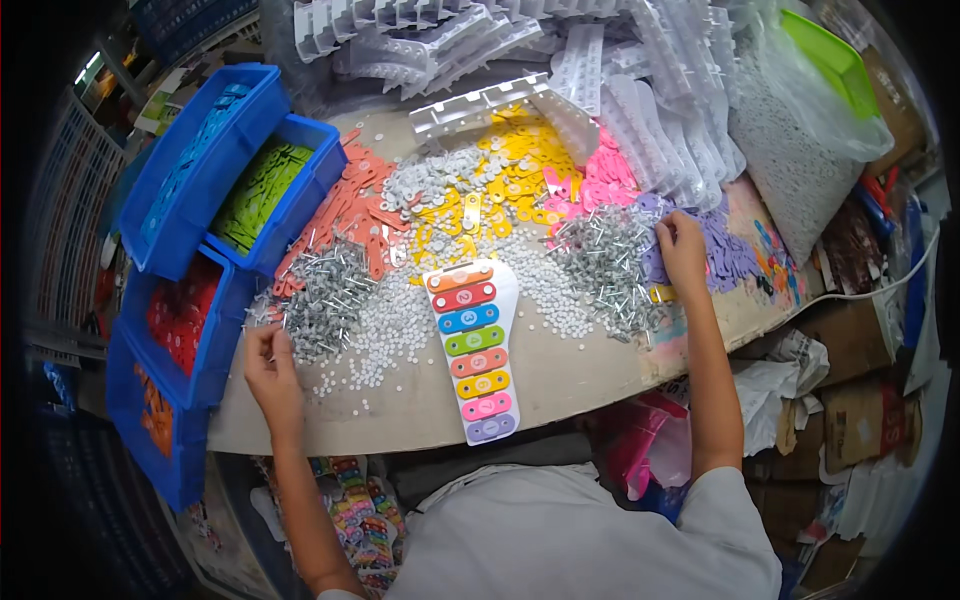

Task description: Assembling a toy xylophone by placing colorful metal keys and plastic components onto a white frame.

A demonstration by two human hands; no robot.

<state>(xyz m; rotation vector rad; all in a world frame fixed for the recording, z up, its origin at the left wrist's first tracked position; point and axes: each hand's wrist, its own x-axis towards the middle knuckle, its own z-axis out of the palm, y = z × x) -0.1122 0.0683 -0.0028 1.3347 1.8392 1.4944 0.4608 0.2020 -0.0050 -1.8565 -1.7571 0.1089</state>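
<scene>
A toy xylophone [474, 350] lies on the table in front of me. Its white base carries a column of coloured bars, with small white washers and pins on some of them. My left hand [270, 366] is pinched at the edge of the left pile of metal pins [322, 300]. My right hand [683, 252] has its fingers pressed together between the right pile of pins [608, 262] and some purple bars [722, 245]. Whatever either hand holds is too small to make out. Small white washers [385, 335] are scattered around the xylophone.
Blue bins [330, 140] of coloured bars stand at the left. Loose orange-red [350, 195], yellow [530, 150] and pink bars [607, 170] lie behind the pins. White plastic bases [440, 50] are heaped at the back. A clear bag of small white parts [790, 130] stands at the right.
</scene>
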